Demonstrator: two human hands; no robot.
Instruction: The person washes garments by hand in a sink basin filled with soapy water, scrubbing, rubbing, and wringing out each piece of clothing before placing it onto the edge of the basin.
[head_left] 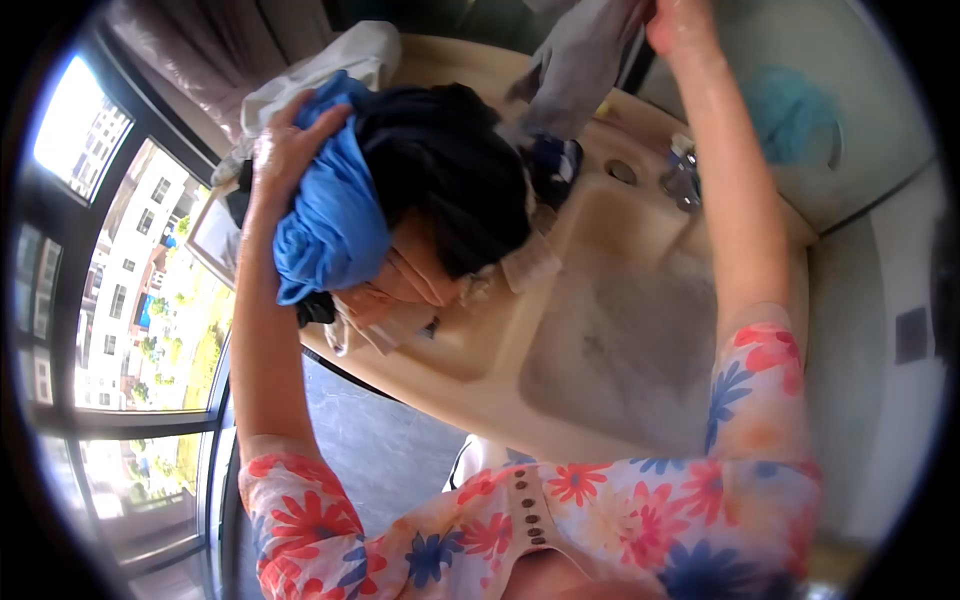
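Observation:
A blue cloth (335, 225) lies bunched on the left of a clothes pile, and my left hand (285, 150) grips it, thumb and fingers on either side of a fold. Beside it in the pile are a black cloth (440, 165) and a brown-orange cloth (415, 265). At the top edge, my right hand (682, 30) is closed on a grey cloth (585, 65), which hangs down to the left over the back of the basin; its fingertips are partly out of view.
Cloudy water stands in the sink basin (625, 340) at the right. Near its back are a faucet (683, 180) and a dark blue item (553, 165). A white cloth (345, 65) is behind the pile. A window (135, 290) borders the left, and a glass panel (850, 110) the right.

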